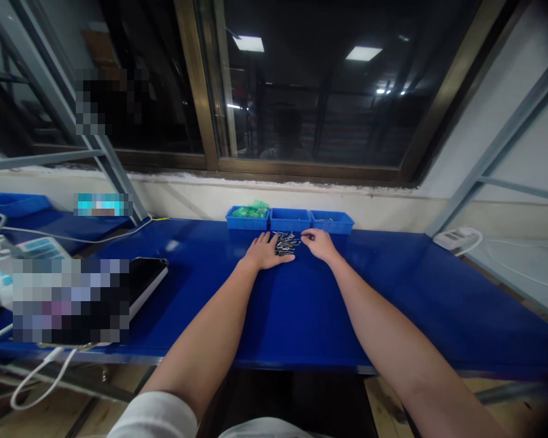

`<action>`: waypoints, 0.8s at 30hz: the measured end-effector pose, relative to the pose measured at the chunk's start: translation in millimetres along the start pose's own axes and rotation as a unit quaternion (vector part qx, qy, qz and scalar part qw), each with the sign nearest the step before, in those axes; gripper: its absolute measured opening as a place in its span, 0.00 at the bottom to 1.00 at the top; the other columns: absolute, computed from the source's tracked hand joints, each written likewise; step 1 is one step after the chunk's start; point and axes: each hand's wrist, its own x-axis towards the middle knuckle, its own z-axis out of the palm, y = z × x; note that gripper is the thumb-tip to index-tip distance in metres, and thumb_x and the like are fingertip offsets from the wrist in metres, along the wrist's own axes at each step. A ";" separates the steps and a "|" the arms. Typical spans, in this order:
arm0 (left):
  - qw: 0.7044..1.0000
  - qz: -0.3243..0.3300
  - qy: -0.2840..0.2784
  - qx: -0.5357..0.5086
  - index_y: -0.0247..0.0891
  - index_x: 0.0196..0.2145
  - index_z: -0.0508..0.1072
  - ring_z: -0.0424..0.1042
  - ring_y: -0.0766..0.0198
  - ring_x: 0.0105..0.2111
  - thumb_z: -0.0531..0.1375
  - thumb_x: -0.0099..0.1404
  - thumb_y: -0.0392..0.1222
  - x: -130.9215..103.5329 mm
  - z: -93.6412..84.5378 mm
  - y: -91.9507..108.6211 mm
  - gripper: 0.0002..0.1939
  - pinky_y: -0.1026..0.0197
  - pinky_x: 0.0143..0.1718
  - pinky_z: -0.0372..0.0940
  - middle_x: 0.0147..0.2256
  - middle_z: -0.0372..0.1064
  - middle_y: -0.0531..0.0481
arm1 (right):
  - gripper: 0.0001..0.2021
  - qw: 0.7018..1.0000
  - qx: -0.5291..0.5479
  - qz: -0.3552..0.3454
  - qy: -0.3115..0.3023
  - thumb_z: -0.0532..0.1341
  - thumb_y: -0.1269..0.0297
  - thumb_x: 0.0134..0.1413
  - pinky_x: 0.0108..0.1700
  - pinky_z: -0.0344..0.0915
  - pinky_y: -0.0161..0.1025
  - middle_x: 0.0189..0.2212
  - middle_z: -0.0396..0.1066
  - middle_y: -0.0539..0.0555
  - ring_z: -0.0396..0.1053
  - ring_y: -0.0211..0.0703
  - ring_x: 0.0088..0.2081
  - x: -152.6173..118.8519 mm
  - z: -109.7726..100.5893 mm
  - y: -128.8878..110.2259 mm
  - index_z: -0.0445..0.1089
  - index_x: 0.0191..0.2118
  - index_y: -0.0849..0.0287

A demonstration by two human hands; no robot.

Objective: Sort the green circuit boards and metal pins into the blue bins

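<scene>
A small pile of thin metal pieces [287,243], like screws or pins, lies on the blue table [296,310]. My left hand [263,251] rests flat against the pile's left side, fingers spread and thumb along its near edge. At the right side of the pile is my right hand [318,243], its fingers bent and pressed together; what they hold, if anything, is too small to name. Behind the pile stand three blue bins: the left bin [247,224] holds green plastic bags [254,210], the middle bin [291,220] and the right bin [332,224] show a few small bits inside.
At the left lies a device with a dark screen [148,274] and white cables. A white power strip [456,238] sits at the right end, by a grey metal frame [497,137]. Another blue tray [13,204] is at the far left. A window rises behind the table.
</scene>
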 end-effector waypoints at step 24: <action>0.998 -0.048 0.025 0.029 0.30 0.61 0.53 0.45 0.44 0.62 0.43 0.54 0.74 9.1 16.7 10.7 0.50 0.45 0.59 0.43 0.62 0.45 0.31 | 0.10 0.981 -0.165 -0.085 -0.055 0.54 0.65 0.57 0.46 0.59 0.40 0.35 0.72 0.56 0.66 0.44 0.40 -6.4 7.2 -8.2 0.74 0.37 0.56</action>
